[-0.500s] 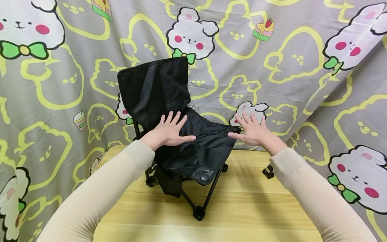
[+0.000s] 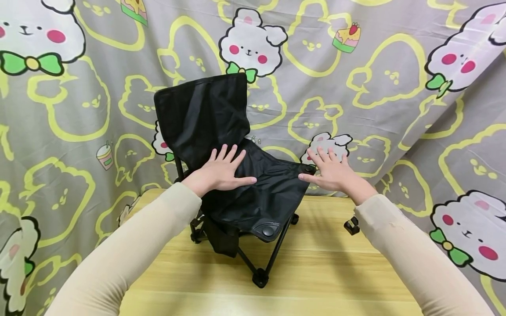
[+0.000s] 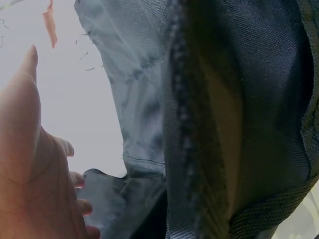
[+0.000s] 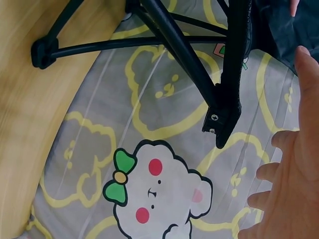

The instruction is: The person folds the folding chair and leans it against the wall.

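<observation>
A black folding chair (image 2: 261,206) stands unfolded and turned at an angle, its fabric backrest (image 2: 203,109) at the left. My left hand (image 2: 221,173) is over the seat near the backrest, palm down with fingers spread and nothing held. Over the seat's right corner, or just beside it, my right hand (image 2: 334,171) is likewise spread and holds nothing. Whether either hand touches the chair is unclear. In the right wrist view, a black corner joint (image 4: 222,114) with screws shows near my right hand. Black fabric with an open pocket (image 3: 269,99) fills much of the left wrist view.
The chair's feet rest on a light wooden table (image 2: 316,281). A small black bracket-like piece (image 2: 352,225) lies on the table near my right forearm. Grey curtains (image 2: 379,79) with cartoon prints hang close behind and on both sides.
</observation>
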`<action>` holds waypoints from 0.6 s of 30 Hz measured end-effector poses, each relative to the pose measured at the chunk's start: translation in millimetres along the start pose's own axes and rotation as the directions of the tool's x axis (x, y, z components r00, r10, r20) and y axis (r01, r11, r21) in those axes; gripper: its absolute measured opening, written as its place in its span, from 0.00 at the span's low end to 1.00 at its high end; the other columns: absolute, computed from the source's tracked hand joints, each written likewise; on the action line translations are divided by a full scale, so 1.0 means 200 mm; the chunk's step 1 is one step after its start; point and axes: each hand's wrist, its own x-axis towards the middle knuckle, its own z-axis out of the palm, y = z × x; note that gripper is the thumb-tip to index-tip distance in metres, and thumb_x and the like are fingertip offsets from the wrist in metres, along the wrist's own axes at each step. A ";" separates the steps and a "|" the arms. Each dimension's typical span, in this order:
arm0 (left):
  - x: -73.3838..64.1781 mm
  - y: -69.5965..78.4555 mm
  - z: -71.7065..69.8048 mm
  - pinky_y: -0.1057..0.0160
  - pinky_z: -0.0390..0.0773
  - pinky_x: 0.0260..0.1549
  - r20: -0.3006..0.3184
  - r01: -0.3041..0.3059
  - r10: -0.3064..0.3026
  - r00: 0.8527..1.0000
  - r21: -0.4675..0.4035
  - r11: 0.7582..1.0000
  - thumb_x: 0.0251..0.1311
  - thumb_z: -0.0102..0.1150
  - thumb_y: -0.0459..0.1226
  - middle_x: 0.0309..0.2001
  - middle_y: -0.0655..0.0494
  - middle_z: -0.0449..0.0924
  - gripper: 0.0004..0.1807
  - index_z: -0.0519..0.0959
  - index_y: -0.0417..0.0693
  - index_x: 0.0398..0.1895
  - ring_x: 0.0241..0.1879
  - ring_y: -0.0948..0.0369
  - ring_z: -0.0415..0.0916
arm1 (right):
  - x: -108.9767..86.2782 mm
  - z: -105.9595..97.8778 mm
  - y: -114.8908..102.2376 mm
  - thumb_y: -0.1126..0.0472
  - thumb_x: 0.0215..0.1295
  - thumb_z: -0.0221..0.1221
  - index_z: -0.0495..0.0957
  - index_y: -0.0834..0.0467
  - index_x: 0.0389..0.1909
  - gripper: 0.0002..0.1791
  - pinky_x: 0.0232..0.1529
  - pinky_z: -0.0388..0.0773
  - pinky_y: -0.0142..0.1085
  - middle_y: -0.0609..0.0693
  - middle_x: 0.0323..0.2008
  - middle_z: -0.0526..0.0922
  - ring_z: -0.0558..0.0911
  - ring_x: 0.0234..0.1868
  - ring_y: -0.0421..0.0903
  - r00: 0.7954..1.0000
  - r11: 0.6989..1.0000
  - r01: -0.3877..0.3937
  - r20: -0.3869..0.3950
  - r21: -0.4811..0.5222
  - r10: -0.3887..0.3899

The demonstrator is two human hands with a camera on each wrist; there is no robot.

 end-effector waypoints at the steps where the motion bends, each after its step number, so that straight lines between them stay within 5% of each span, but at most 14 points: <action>1: 0.00 0.00 0.00 0.36 0.29 0.86 -0.002 -0.001 0.001 1.000 0.001 1.000 0.70 0.42 0.78 0.91 0.48 0.28 0.59 0.38 0.58 0.92 0.89 0.42 0.21 | 0.00 0.00 0.00 0.17 0.73 0.43 0.36 0.47 0.91 0.59 0.77 0.22 0.79 0.64 0.89 0.35 0.32 0.87 0.73 1.000 1.000 0.000 -0.001 0.001 0.000; 18: -0.05 0.03 -0.02 0.35 0.32 0.86 -0.060 -0.041 0.043 0.997 0.025 0.999 0.69 0.44 0.78 0.91 0.48 0.30 0.60 0.39 0.59 0.92 0.89 0.42 0.24 | -0.03 -0.01 0.00 0.18 0.74 0.44 0.35 0.46 0.91 0.58 0.78 0.26 0.79 0.64 0.89 0.36 0.35 0.87 0.73 0.999 1.000 0.021 -0.033 0.005 -0.021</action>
